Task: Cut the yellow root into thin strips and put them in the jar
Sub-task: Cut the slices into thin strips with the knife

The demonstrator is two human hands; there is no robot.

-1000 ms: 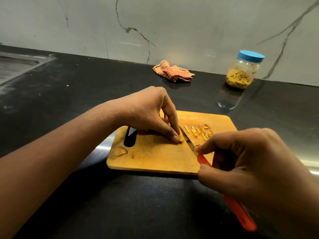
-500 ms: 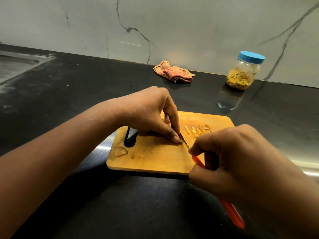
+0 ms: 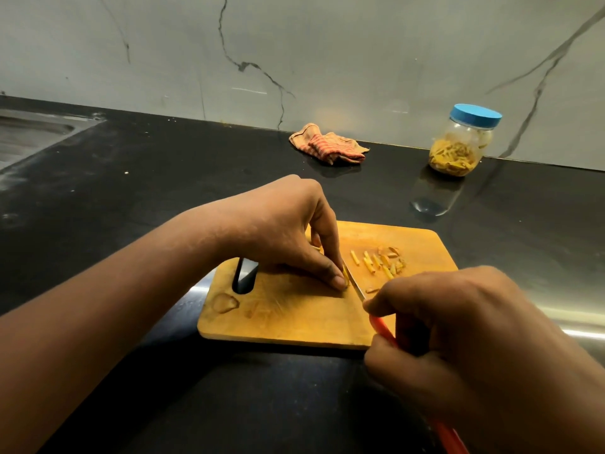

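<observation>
On the wooden cutting board [image 3: 294, 319] my left hand [image 3: 288, 231] pinches a small piece of yellow root [image 3: 345, 274] against the wood; most of the piece is hidden under the fingertips. My right hand [image 3: 458, 335] grips a knife with an orange-red handle [image 3: 383, 329], and its blade [image 3: 355, 285] lies right beside the root. Several thin yellow strips [image 3: 376, 261] lie on the board just right of the blade. A clear jar [image 3: 458, 149] with a blue lid on stands at the back right, partly filled with yellow strips.
A crumpled striped cloth [image 3: 330, 147] lies by the marble wall at the back. A steel sink [image 3: 29, 136] is set into the black counter at the far left. A peel scrap [image 3: 225, 303] rests near the board's handle slot.
My right hand has drawn the knife slightly towards me and to the left along the root. The left hand stays pressed on the piece.
</observation>
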